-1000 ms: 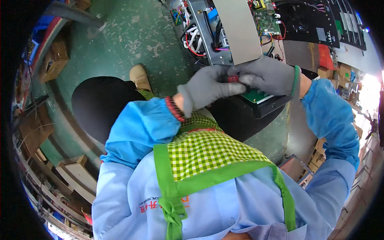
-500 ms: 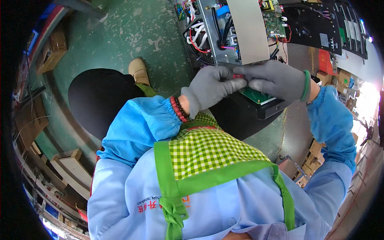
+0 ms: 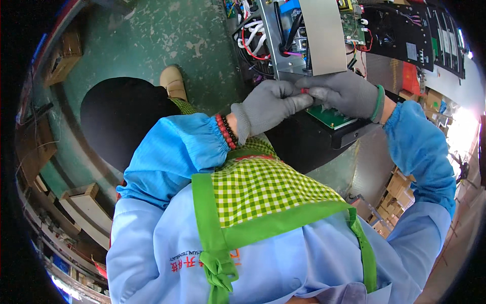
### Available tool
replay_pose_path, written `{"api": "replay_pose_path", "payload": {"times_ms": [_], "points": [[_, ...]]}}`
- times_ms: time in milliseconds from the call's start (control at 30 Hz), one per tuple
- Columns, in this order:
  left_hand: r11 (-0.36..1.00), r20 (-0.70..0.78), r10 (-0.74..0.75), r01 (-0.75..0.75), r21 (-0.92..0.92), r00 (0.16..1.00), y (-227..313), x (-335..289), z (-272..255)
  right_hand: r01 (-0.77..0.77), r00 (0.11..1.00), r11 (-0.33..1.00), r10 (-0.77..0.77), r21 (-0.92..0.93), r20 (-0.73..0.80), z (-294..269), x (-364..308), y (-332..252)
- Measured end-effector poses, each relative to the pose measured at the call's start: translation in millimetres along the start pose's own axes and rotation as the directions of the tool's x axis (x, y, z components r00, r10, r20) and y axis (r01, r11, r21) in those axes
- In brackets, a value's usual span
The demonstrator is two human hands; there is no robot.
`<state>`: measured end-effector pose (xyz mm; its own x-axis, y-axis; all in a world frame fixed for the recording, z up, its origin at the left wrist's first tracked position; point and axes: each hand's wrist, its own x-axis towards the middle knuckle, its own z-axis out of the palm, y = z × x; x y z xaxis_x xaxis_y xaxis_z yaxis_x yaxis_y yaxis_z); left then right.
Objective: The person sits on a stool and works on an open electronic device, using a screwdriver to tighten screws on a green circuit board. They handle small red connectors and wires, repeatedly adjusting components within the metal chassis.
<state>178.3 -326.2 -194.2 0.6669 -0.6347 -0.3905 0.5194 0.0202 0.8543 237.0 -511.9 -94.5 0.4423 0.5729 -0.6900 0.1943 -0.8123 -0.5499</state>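
Note:
In grey knitted gloves, my hands meet in front of an opened electrical unit with a metal housing (image 3: 328,40). A small red piece (image 3: 304,90) shows between the fingertips; its exact kind is too small to make out. My left hand (image 3: 266,107) pinches it from the left, thumb pressed toward the fingers. From the right, my right hand (image 3: 350,95) closes on it, with the thumb beneath the curled fingers. Just under my right hand lies a green circuit board (image 3: 331,119), partly covered, on a black panel (image 3: 349,136) with a raised edge.
White, red and black wires (image 3: 253,40) crowd the unit's left side. Another circuit board (image 3: 353,30) sits right of the housing, with black panels (image 3: 400,33) beyond. A black rounded seat (image 3: 124,121) stands at left. Cardboard boxes (image 3: 400,192) are stacked at lower right.
My right hand has drawn back slightly to the left relative to the unit, uncovering more of the green board. The fingertips still meet around the red piece. The whole view has shifted a little.

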Motion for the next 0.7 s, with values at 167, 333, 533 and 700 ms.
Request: {"api": "replay_pose_path", "payload": {"times_ms": [167,333,533,700], "points": [[0.999,0.006,0.041,-0.041,-0.006,0.999,-8,3,2,0.019,0.999,0.999,-0.020,-0.030,-0.028,8,-2,8],[0.998,0.053,0.051,-0.053,0.026,0.997,-10,2,-1,-0.014,0.999,0.983,0.020,-0.182,0.034,8,4,-1],[0.991,0.121,0.075,-0.088,0.105,0.990,-19,8,-7,-0.001,1.000,0.960,0.008,-0.281,0.023,8,6,-8],[0.987,0.149,-0.093,0.072,0.141,0.984,13,3,-20,0.071,0.994,0.911,-0.097,-0.407,-0.043,10,7,-6]]}}
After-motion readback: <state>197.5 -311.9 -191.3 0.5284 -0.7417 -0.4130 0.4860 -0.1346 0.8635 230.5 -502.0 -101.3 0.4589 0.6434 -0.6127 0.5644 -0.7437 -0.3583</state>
